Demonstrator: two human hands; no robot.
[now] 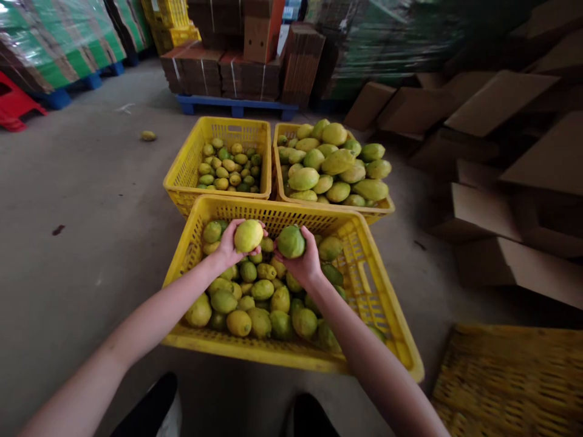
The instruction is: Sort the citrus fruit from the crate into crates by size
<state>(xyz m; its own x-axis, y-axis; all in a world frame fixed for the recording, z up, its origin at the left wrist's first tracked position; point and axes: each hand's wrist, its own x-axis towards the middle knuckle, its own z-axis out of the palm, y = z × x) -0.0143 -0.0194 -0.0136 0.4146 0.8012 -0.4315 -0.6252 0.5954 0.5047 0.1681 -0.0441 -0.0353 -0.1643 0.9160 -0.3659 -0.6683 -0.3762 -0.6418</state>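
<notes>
My left hand is closed around a yellow lemon, held up over the near crate. In my right hand sits a green lemon, with the fingers curled under and round it. Both fruits are level with each other, a short gap apart. Below them, the large yellow plastic crate holds many green and yellow lemons in a loose layer. My forearms reach over its near rim and cover some of the fruit.
Behind stand two more yellow crates: the left one with small lemons, the right one heaped with large ones. A lone lemon lies on the floor. Open cardboard boxes pile up at right; flattened cartons sit on a blue pallet.
</notes>
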